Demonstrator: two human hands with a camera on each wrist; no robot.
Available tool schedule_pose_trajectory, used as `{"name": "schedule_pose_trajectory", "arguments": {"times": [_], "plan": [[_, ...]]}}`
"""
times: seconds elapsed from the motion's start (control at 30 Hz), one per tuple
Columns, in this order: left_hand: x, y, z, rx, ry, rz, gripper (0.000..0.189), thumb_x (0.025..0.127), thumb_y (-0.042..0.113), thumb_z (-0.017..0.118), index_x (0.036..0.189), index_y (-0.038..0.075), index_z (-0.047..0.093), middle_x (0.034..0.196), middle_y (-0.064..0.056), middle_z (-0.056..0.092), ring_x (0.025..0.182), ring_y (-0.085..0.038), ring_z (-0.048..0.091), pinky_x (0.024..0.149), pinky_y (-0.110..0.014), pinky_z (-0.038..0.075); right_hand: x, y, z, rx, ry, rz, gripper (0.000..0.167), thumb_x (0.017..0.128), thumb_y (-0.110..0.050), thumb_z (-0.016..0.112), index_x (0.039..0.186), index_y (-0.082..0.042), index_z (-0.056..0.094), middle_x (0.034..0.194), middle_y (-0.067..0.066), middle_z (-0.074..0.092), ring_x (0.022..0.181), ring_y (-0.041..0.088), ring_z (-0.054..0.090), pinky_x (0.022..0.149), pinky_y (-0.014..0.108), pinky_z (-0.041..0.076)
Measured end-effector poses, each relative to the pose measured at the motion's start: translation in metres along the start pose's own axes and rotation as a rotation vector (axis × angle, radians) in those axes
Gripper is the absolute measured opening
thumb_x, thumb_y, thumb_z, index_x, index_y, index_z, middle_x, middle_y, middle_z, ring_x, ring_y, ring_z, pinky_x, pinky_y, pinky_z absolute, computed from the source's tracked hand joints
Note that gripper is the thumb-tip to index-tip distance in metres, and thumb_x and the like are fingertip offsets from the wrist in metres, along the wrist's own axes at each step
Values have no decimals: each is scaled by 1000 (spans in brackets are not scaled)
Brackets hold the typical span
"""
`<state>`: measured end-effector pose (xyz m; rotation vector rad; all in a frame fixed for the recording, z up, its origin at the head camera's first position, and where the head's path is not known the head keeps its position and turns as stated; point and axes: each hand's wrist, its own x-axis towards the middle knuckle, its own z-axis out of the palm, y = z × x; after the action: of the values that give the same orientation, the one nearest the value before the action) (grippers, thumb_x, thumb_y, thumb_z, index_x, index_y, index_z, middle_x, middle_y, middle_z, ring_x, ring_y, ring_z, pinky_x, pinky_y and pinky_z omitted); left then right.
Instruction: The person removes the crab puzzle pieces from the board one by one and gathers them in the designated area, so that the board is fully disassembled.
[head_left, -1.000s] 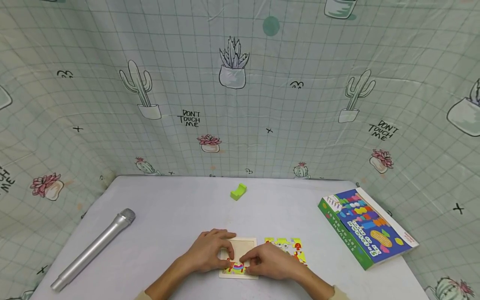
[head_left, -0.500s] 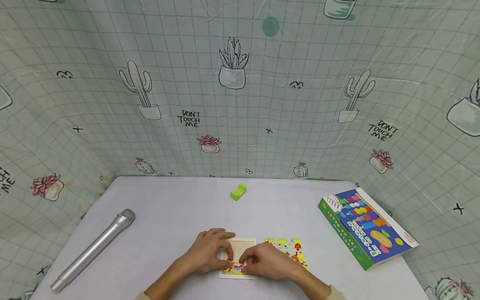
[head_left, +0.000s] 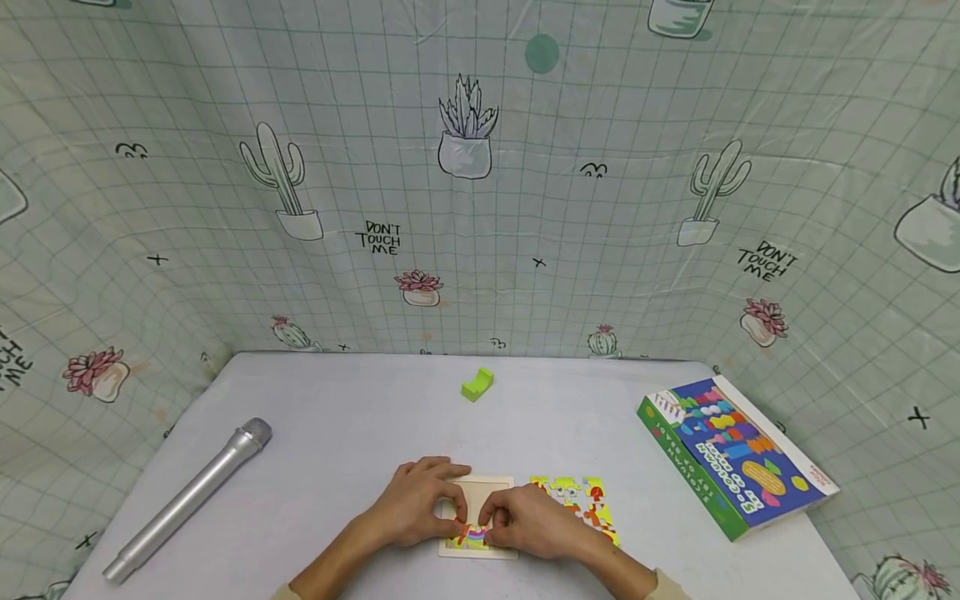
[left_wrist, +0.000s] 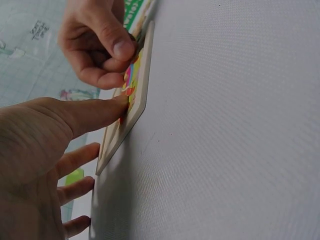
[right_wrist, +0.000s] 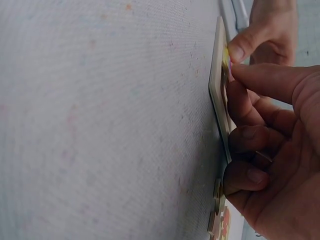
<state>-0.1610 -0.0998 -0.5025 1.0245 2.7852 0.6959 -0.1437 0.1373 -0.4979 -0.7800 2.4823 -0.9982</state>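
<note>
A small wooden puzzle tray [head_left: 474,500] lies near the table's front, its lower part filled with yellow, red and rainbow-coloured jigsaw pieces [head_left: 474,538]. From the left, my left hand [head_left: 420,505] pinches at a piece with thumb and index finger, the other fingers spread over the tray's left side. My right hand [head_left: 534,522] has thumb and index finger on a piece at the right, its remaining fingers curled under. The left wrist view shows the left thumb [left_wrist: 102,112] pressed onto the coloured pieces. Fingers hide the exact outlines of the pieces being held.
More jigsaw pieces [head_left: 588,497] lie right of the tray, partly behind the right hand. A silver microphone [head_left: 191,498] is at the left, a blue and green toy box [head_left: 738,454] at the right. A bright green block [head_left: 477,384] sits farther back.
The right hand's thumb and fingers have shifted slightly left along the pieces, and its wrist has moved a little left. The left hand stays almost still.
</note>
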Motion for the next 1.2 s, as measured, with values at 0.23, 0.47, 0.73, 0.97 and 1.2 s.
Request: {"name": "schedule_pose_trajectory", "arguments": {"times": [0.23, 0.47, 0.73, 0.97, 1.2], "plan": [[-2, -3, -1, -9, 3, 31, 12, 78, 43, 82, 80, 39, 70, 142, 0, 57, 134, -33, 45, 96, -65, 35, 1, -2, 0, 1, 14, 13, 9, 84, -18, 76, 88, -22, 69, 64, -16, 57, 55, -3, 49, 55, 18, 40], [-3, -1, -4, -23, -15, 44, 10, 83, 32, 78, 81, 38, 70, 143, 0, 56, 135, -34, 44, 97, -67, 34, 2, -2, -1, -10, 31, 8, 10, 83, -17, 76, 86, -23, 68, 65, -16, 57, 57, -3, 49, 56, 19, 40], [-3, 0, -5, 0, -33, 31, 14, 81, 25, 73, 82, 39, 70, 144, 1, 56, 137, -33, 44, 98, -65, 35, 1, -2, -2, 0, 29, -26, 13, 84, -13, 75, 86, -23, 68, 71, -17, 59, 62, -3, 52, 59, 19, 43], [-4, -1, -5, -7, -33, 44, 13, 80, 25, 73, 82, 38, 70, 145, 0, 55, 137, -34, 43, 97, -66, 34, -5, -1, -7, 58, 21, -31, 11, 85, -16, 75, 88, -24, 68, 75, -16, 63, 66, -2, 56, 60, 19, 45], [-4, -1, -4, -12, -25, 42, 14, 80, 26, 74, 81, 39, 69, 144, 0, 56, 137, -33, 43, 97, -65, 34, -18, 8, -23, 66, 55, 10, 9, 88, -19, 76, 88, -24, 68, 77, -14, 64, 67, 2, 54, 60, 20, 44]]}}
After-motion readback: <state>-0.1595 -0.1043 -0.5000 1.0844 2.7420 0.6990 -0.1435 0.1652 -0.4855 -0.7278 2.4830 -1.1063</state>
